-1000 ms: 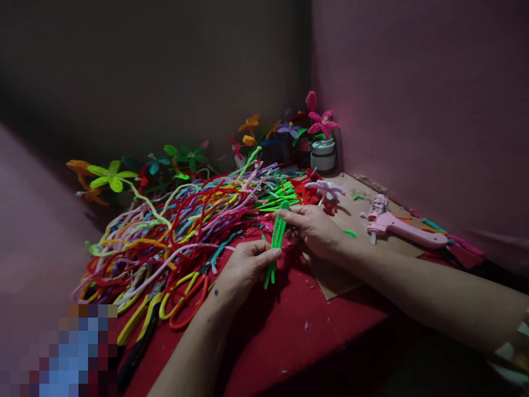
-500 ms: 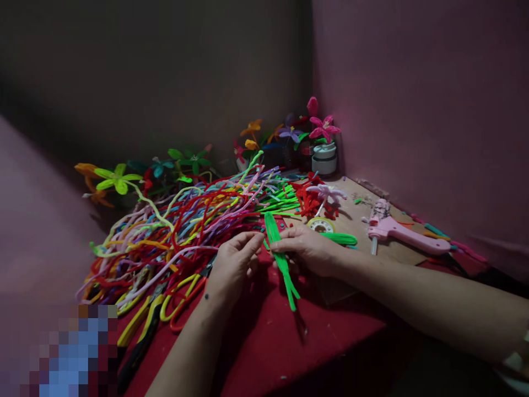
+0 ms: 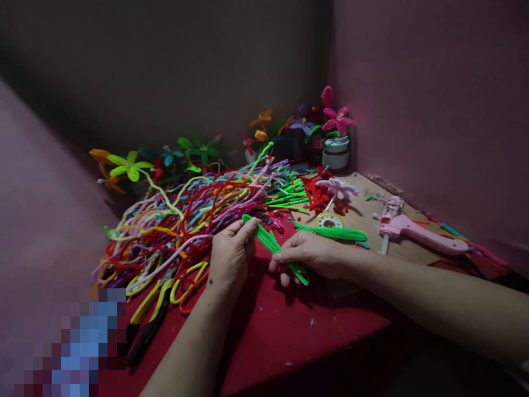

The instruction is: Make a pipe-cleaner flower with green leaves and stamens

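Note:
A green pipe-cleaner leaf (image 3: 265, 237) is stretched slantwise between my two hands above the red tabletop. My left hand (image 3: 233, 245) pinches its upper left tip between thumb and fingers. Lower down, my right hand (image 3: 303, 252) grips the leaf near its stem end, where the loose ends stick out below the fingers. Just beyond my right hand lies a second green pipe-cleaner leaf (image 3: 341, 232), flat on a brown board. Beside my left hand is a large heap of coloured pipe cleaners (image 3: 165, 220).
Yellow-black pliers (image 3: 152, 309) and scissors with looped handles (image 3: 188, 286) lie left. A pink glue gun (image 3: 417, 231) rests on the brown board (image 3: 413, 251). A tape roll (image 3: 329, 220) holds a pale flower (image 3: 338, 187). Finished flowers (image 3: 131, 165) stand at the back by the walls.
The green leaf has turned from nearly upright to slanting up-left. My left hand has taken hold of its tip, and my right hand has shifted towards the stem end. The view has shifted slightly.

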The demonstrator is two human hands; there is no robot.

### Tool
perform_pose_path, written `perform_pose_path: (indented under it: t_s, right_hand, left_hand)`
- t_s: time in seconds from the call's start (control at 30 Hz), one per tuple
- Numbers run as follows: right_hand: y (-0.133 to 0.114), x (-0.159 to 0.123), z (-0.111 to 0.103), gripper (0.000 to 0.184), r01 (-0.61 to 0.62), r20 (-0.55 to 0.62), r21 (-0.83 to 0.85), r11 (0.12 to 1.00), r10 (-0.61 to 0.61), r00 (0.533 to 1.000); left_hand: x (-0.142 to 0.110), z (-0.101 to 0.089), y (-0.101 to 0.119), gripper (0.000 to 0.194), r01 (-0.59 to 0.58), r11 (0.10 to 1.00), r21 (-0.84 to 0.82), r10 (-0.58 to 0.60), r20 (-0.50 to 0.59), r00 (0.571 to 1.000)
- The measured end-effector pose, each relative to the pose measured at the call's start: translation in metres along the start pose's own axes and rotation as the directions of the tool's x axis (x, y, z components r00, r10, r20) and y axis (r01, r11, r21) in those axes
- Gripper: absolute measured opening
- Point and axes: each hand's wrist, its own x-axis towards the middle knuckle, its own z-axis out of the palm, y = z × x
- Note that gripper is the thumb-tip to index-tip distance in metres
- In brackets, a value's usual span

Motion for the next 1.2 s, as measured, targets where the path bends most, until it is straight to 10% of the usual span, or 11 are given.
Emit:
perform_pose_path:
  t_s: [0.6, 0.83, 1.07, 1.2]
  right_hand:
    - [0.009, 0.007, 0.006, 0.011, -0.033, 0.039, 0.173, 0.984, 0.027, 0.999]
    - [0.01, 0.011, 0.004, 0.016, -0.064, -0.001, 0.207, 0.976, 0.065, 0.998]
    - [0.008, 0.01, 0.004, 0.017, -0.084, 0.047, 0.282, 0.956, 0.074, 0.996]
    - [0.003, 0.009, 0.004, 0.019, -0.071, -0.029, 0.278, 0.958, 0.082, 0.996]
  left_hand:
    - [0.003, -0.001, 0.008, 0.02, -0.125, 0.985, 0.117, 0.153, -0.274, 0.95]
    - [0.005, -0.003, 0.001, 0.026, 0.067, 0.988, 0.136, -0.061, -0.049, 0.997]
    - [0.003, 0.002, -0.001, 0.024, -0.037, 0.985, 0.167, 0.066, -0.171, 0.983]
    - [0.002, 0.0, -0.005, 0.03, 0.073, 0.965, 0.253, -0.081, 0.023, 0.996]
